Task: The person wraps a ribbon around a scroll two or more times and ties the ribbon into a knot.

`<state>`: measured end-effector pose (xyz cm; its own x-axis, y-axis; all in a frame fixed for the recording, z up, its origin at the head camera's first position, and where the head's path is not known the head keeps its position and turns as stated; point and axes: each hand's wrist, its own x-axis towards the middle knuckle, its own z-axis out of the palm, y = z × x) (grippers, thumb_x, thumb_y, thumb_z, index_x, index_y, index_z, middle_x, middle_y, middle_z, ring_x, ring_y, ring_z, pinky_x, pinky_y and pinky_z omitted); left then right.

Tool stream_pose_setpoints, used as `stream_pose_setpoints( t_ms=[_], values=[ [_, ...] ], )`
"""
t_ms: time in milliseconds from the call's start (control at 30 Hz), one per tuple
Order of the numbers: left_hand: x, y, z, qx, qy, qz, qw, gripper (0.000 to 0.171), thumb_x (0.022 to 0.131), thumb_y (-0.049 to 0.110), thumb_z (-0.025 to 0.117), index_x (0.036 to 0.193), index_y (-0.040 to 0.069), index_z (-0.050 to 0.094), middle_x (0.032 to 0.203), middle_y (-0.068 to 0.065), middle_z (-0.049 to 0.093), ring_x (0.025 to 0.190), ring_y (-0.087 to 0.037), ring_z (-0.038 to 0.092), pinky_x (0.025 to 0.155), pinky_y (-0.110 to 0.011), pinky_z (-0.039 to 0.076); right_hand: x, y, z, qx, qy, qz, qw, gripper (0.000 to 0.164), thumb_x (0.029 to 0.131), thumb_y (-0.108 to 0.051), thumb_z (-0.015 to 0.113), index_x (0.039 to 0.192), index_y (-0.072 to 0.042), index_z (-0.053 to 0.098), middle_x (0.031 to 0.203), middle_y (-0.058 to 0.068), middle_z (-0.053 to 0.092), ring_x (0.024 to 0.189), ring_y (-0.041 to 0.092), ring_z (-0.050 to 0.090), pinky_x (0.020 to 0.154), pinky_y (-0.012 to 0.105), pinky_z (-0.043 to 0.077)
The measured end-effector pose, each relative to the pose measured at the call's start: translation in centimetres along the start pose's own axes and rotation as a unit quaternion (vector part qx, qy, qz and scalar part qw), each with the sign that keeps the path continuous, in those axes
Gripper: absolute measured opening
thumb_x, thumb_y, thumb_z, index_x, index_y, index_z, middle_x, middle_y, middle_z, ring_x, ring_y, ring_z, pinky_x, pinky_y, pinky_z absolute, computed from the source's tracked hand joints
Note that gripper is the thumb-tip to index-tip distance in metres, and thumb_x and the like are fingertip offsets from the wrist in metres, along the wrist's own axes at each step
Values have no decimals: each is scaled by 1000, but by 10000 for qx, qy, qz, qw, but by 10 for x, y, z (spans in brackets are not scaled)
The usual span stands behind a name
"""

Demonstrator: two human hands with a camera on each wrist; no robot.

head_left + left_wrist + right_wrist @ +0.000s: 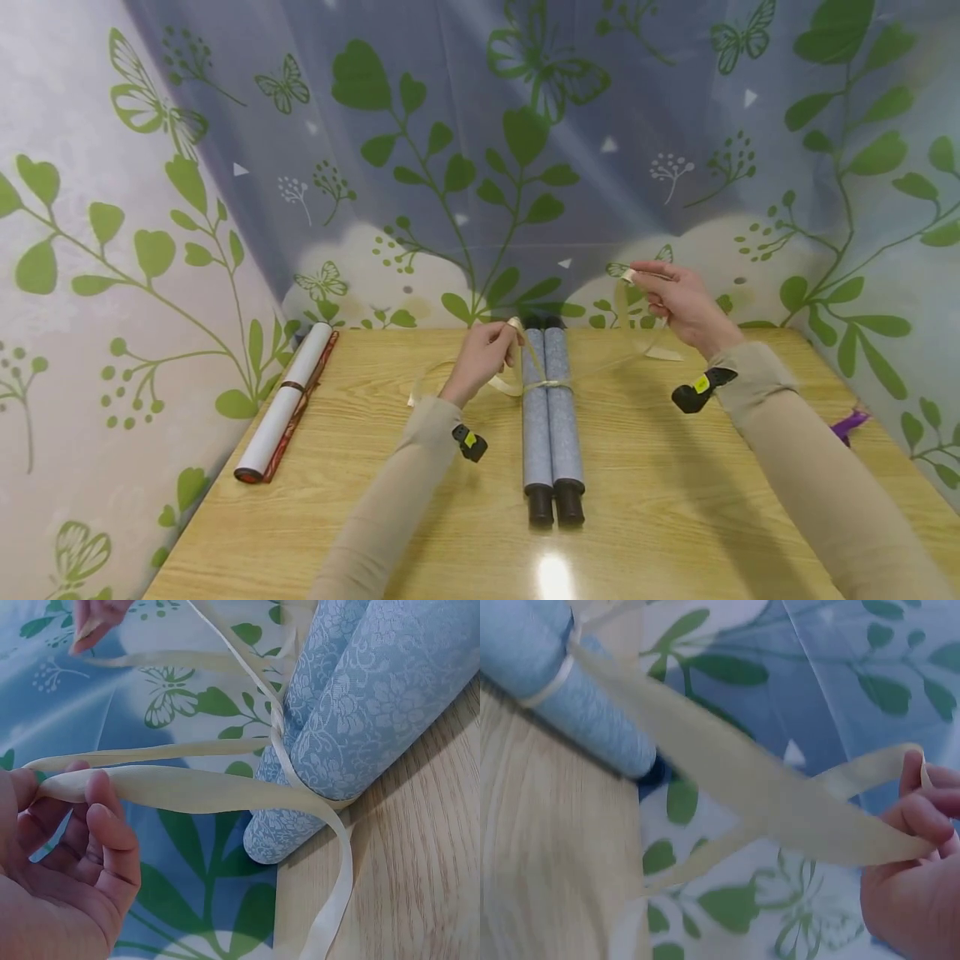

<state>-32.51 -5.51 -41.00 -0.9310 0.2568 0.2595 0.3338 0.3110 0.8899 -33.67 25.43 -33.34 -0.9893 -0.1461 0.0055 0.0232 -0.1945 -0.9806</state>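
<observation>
Two blue-grey patterned scrolls (536, 433) with dark end knobs lie side by side on the wooden table. A cream ribbon (180, 789) goes round both of them, crossing on top around mid-length. My left hand (480, 360), just left of the scrolls, pinches a length of the ribbon between thumb and fingers. Raised to the right of the scrolls, my right hand (686, 308) pinches the ribbon's other length. In the right wrist view that ribbon (765, 795) stretches from the scrolls to the fingers. Loose tails hang beyond both hands.
A rolled white scroll (288, 400) with a red edge and dark band lies at the table's left. Something purple (850, 425) sits by the right edge. A leaf-and-butterfly printed cloth (465, 167) hangs behind the wooden table (652, 517).
</observation>
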Motion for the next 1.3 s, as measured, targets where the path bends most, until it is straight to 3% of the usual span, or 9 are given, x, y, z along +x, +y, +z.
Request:
stream_pose_setpoints(
  t_ms=[233, 500, 633, 700, 833, 933, 1000, 1200, 1300],
  values=[
    [0, -1, 1, -166, -14, -102, 9998, 39, 105, 24, 43, 82, 7, 70, 73, -21, 65, 67, -35, 62, 55, -39, 50, 16, -9, 43, -362, -246, 161, 9989, 35, 100, -17, 55, 134, -13, 48, 90, -3, 52, 63, 7, 46, 52, 21, 38],
    [-2, 1, 0, -242, -65, -214, 9995, 39, 105, 24, 42, 82, 7, 68, 84, -20, 69, 68, -31, 63, 54, -32, 48, 30, -28, 90, 49, -670, -506, 9965, 36, 103, -11, 46, 139, -16, 50, 112, 3, 58, 74, 9, 54, 55, 22, 41],
    [0, 0, 0, -246, -101, -201, 9994, 41, 104, 23, 42, 83, -3, 66, 91, -12, 71, 65, -26, 63, 54, -34, 51, 31, -18, 103, -868, -952, -736, 9889, 39, 104, -9, 44, 142, -16, 49, 121, 6, 59, 76, 10, 54, 57, 23, 41],
    [0, -1, 0, -264, -123, -228, 9993, 41, 105, 24, 42, 87, -3, 68, 85, -11, 70, 64, -25, 62, 55, -37, 52, 31, -4, 104, -1765, -1067, -760, 9755, 40, 104, -8, 43, 143, -17, 49, 120, 7, 61, 75, 10, 53, 58, 23, 41],
    [-2, -3, 0, -368, -190, -288, 9987, 38, 105, 27, 44, 93, 4, 71, 72, -9, 64, 63, -23, 61, 61, -47, 54, 31, 29, 101, -3355, -1487, -771, 9270, 43, 105, -7, 39, 146, -17, 47, 129, 15, 60, 70, 14, 49, 56, 25, 39],
    [-3, -3, 0, -437, -224, -294, 9984, 38, 106, 29, 44, 96, 4, 71, 72, -7, 62, 64, -24, 61, 65, -52, 54, 32, 45, 98, -3924, -1854, -788, 8975, 47, 105, -4, 36, 150, -16, 40, 140, 17, 54, 75, 18, 54, 53, 26, 37],
    [-2, -4, 1, -429, -262, -285, 9983, 39, 106, 30, 44, 97, 3, 71, 73, -7, 63, 65, -25, 61, 64, -50, 54, 32, 50, 96, -4040, -1951, -756, 8905, 50, 104, -2, 35, 152, -17, 37, 144, 16, 52, 78, 28, 56, 55, 28, 37],
    [-1, -6, 3, -417, -318, -319, 9981, 41, 106, 33, 43, 97, 3, 70, 70, -11, 62, 69, -33, 62, 65, -51, 54, 31, 52, 91, -3781, -1768, -945, 9038, 42, 105, -10, 41, 146, -13, 45, 135, 15, 59, 91, 34, 60, 84, 36, 48],
    [-1, -6, 5, -409, -364, -267, 9981, 44, 106, 35, 43, 96, 2, 70, 71, -11, 62, 71, -39, 60, 68, -58, 52, 27, 50, 92, -3717, -1696, -934, 9080, 35, 103, -24, 51, 135, -12, 57, 126, 13, 65, 108, 25, 62, 85, 39, 52]
  ],
)
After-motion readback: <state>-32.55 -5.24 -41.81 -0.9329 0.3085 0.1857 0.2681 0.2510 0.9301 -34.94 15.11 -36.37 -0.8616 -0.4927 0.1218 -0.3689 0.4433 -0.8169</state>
